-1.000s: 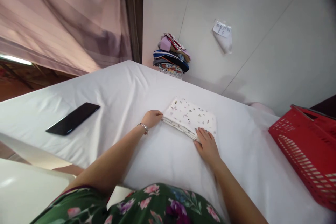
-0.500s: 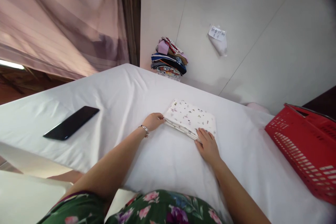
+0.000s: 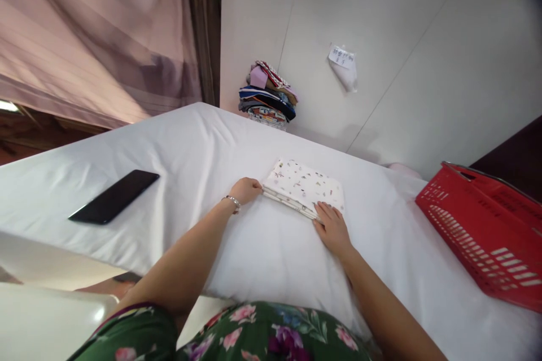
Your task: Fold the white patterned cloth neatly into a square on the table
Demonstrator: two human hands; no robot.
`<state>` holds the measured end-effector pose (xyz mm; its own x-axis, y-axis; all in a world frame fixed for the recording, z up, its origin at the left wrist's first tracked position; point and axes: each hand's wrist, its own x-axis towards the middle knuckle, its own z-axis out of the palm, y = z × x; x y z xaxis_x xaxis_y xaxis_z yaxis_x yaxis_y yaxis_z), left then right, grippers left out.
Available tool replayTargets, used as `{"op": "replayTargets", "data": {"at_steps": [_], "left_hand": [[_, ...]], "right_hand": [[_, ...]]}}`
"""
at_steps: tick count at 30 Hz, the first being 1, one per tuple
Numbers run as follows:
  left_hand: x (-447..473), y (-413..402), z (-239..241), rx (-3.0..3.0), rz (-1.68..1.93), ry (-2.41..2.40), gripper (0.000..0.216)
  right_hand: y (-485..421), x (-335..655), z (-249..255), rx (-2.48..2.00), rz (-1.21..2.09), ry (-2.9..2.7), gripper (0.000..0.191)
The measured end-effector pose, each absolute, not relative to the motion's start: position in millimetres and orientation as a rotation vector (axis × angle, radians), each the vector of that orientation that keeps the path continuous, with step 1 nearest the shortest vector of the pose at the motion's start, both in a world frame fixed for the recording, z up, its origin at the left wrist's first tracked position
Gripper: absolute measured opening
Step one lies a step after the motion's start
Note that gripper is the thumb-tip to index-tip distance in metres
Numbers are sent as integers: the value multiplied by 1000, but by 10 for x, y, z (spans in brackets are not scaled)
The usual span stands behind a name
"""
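Observation:
A folded white cloth (image 3: 304, 183) with a small scattered print lies in a flat rectangle on the white-covered table, its layered folds facing me. At its near left corner, my left hand (image 3: 246, 190) pinches the edge between thumb and fingers; a bracelet circles that wrist. My right hand (image 3: 333, 228) is at the near right corner, fingers over the top layer and thumb against the front fold, gripping the edge. The underside of the cloth is hidden.
A black phone-like slab (image 3: 114, 196) lies on the table (image 3: 186, 149) at left. A red plastic basket (image 3: 474, 231) stands at right. Folded clothes (image 3: 267, 96) are stacked by the wall at the back. A labelled plastic bag (image 3: 344, 67) is on the wall; a pink curtain (image 3: 101, 34) hangs left.
The view has shifted slightly, so the basket and wall appear further left. Both hands remain at the same corners of the cloth, which looks nearly unchanged.

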<state>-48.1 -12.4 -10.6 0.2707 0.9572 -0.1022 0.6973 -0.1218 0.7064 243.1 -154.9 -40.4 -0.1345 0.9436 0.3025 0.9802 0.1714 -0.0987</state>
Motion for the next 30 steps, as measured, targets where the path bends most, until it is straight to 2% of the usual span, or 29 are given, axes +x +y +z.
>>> {"op": "replayTargets", "data": {"at_steps": [10,24,27,30], "left_hand": [[-466,-110,-154,1930,594,1361,23],[-523,-99,-129,1996,546,1419,19],[-528,-85,-149,2056,646,1460,23],[-486,-108,-163,2148,895,1429,33]], "right_hand": [[-1566,2419,-416,-1863,-226,-2159,45],[-1576,2423,-428,-1853,-251,-2156,44],[-1575,2433,-439,-1823,-330,-2166,43],[-1570,2444,-441,-1814,-383,-2170,42]]}}
